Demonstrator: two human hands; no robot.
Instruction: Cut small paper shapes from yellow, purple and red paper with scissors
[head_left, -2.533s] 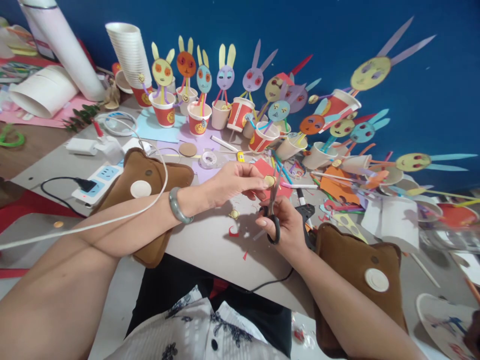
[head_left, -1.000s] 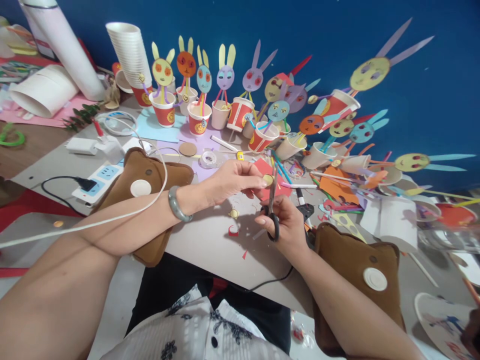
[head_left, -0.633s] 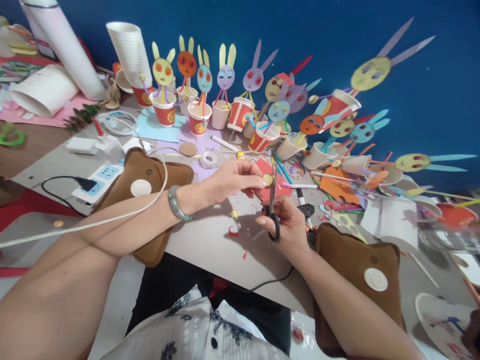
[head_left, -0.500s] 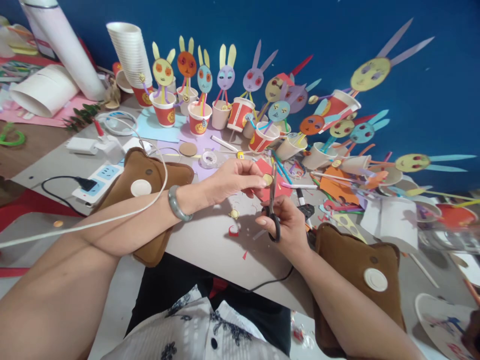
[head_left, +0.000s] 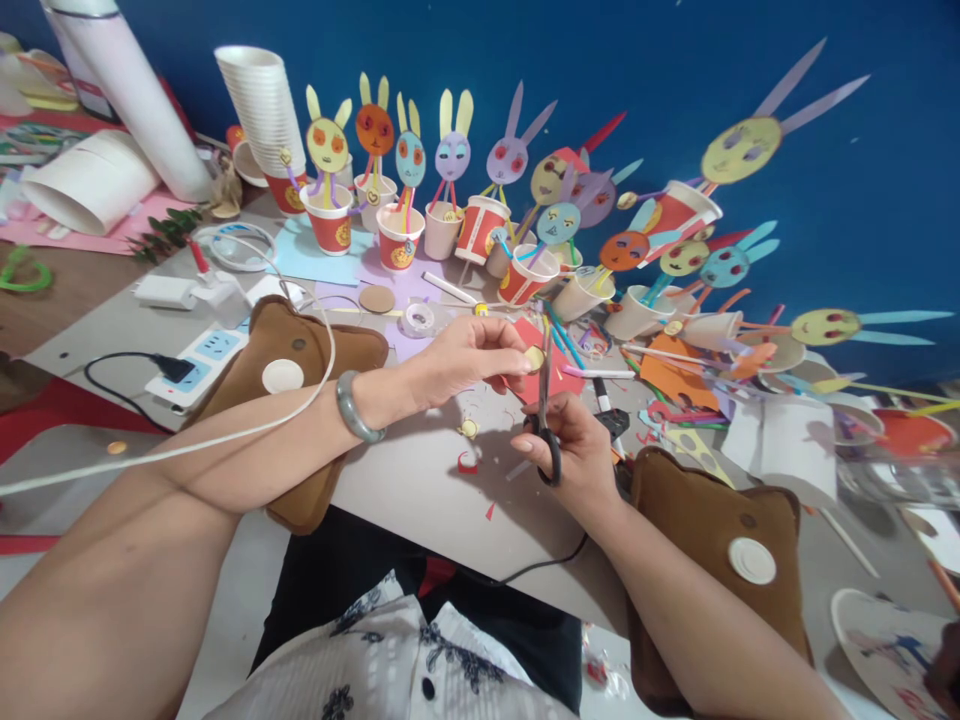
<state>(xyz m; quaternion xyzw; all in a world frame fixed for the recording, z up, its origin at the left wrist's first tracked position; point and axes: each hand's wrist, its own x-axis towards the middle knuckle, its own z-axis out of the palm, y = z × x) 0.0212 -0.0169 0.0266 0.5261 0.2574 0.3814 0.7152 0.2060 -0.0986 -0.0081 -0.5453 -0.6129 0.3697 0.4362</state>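
Between thumb and fingers, my left hand (head_left: 480, 352) pinches a small round piece of yellow paper (head_left: 534, 358). My right hand (head_left: 574, 445) is closed round the black handles of a pair of scissors (head_left: 546, 400), whose blades point up and away, right beside the yellow piece. Whether the blades touch it I cannot tell. Behind them a sheet of red paper (head_left: 529, 338) lies on the table. Nearer to me are a small yellow disc (head_left: 469, 428) and a curled red scrap (head_left: 467, 463).
Paper cups with rabbit-faced figures (head_left: 330, 218) line the blue wall. A leaning stack of cups (head_left: 259, 110) stands back left. Brown cushion-like pouches (head_left: 705, 560) flank my arms. A white cable (head_left: 225, 445) crosses my left forearm, near a power strip (head_left: 199, 365).
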